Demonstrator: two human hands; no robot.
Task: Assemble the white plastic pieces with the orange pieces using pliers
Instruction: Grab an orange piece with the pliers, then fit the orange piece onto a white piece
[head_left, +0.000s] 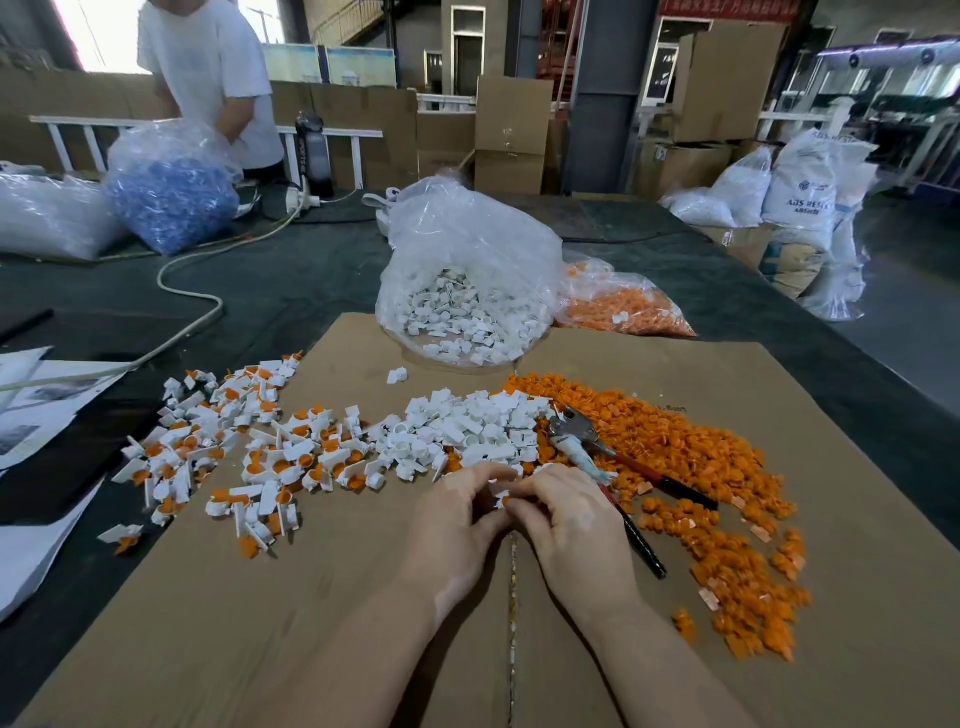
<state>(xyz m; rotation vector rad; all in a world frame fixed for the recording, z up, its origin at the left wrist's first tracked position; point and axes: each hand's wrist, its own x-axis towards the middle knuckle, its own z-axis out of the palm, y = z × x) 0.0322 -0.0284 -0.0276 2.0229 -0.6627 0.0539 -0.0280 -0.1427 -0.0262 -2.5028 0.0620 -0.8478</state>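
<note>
- My fingers (511, 491) on both hands close together on one small white piece with a bit of orange showing (503, 500), pinched between the fingertips above the cardboard sheet (332, 623).
- My left hand (457, 525) and right hand (566, 519) meet knuckle to knuckle, just on my side of the loose parts.
- The pliers (613, 462) lie untouched beside my right hand, head on the edge of the orange heap, dark-and-red handles pointing toward me.
- The loose white pieces (467, 426) sit in a pile just beyond my hands; the loose orange pieces (691, 467) spread to the right and down the cardboard.
- To the left lies a scatter of joined white-and-orange parts (249, 457).
- Farther back on the worktop (291, 280), an open clear bag of white pieces (462, 296) stands beside a bag of orange pieces (618, 301).
- Across the worktop, a person in a white shirt (208, 67) stands behind a bag of blue parts (171, 192).
</note>
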